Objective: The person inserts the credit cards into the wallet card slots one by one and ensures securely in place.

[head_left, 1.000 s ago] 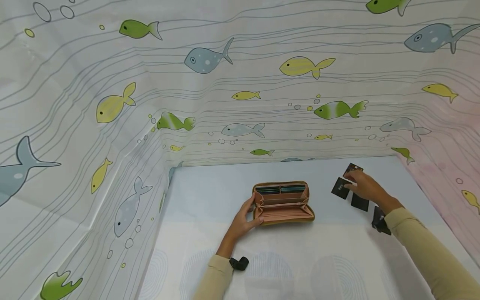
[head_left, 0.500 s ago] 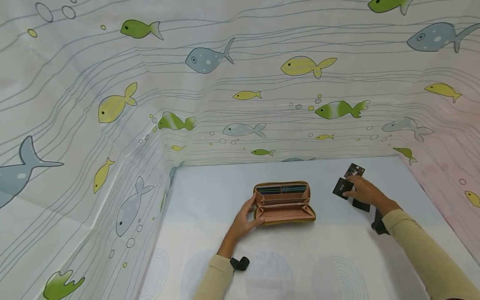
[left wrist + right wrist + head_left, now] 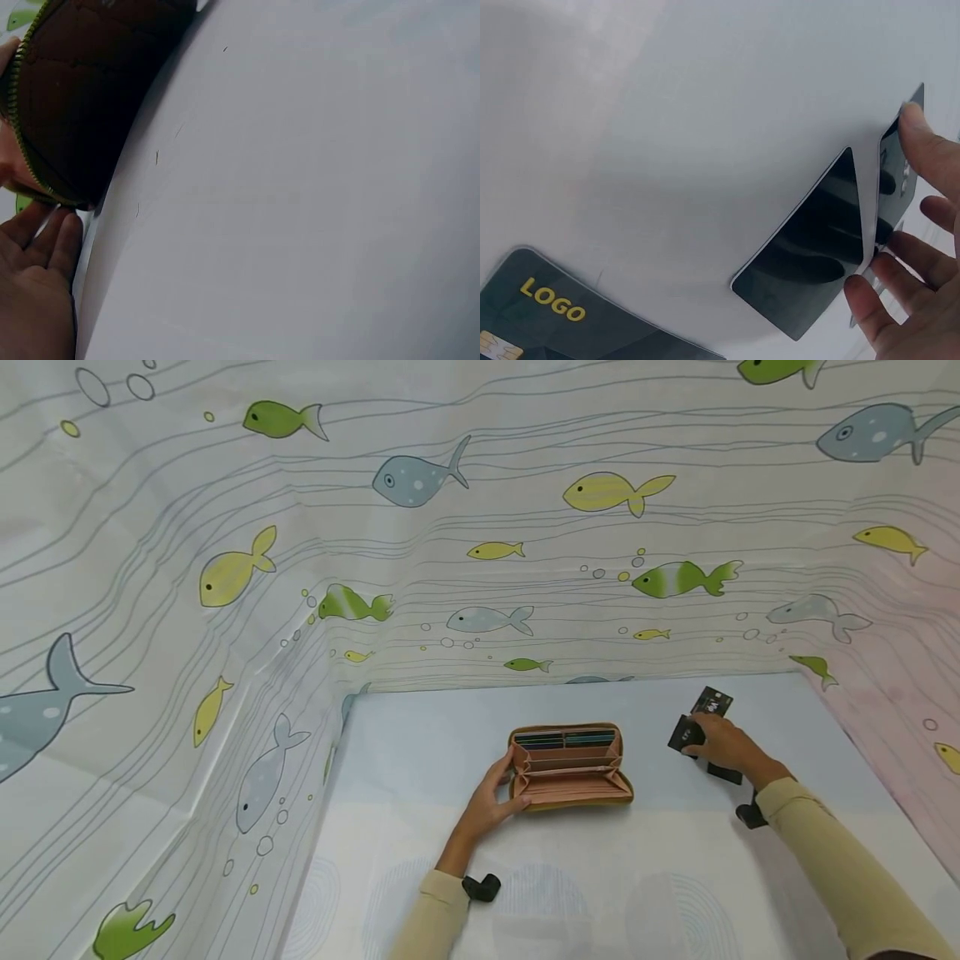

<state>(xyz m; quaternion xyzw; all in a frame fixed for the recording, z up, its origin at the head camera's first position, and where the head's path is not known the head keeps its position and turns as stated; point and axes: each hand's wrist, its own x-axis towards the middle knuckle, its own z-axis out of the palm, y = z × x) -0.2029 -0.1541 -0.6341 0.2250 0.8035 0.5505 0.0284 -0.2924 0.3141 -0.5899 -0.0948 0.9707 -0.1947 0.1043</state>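
Note:
An open zip-around wallet [image 3: 572, 767] with a pinkish lining and gold-coloured edge lies mid-table, cards in its upper slots. My left hand [image 3: 486, 806] grips its left end, thumb in front and fingers behind. The left wrist view shows the wallet's dark quilted outside [image 3: 90, 90] and zip teeth beside the fingertips. To the right, my right hand [image 3: 723, 745] pinches a black card [image 3: 682, 735]. In the right wrist view this held card [image 3: 897, 180] is tilted up, the thumb on its edge and the fingertips by its lower end.
A black card with pale print [image 3: 716, 700] lies beyond the right hand; another black card [image 3: 724, 773] is partly hidden under it. A card lettered LOGO [image 3: 551, 300] shows in the right wrist view. Fish-patterned sheeting [image 3: 480, 585] rises behind the table.
My right hand has closed on the nearer-left black card and shifted slightly, its thumb now at the card's lower edge. The left hand and wallet have stayed in place.

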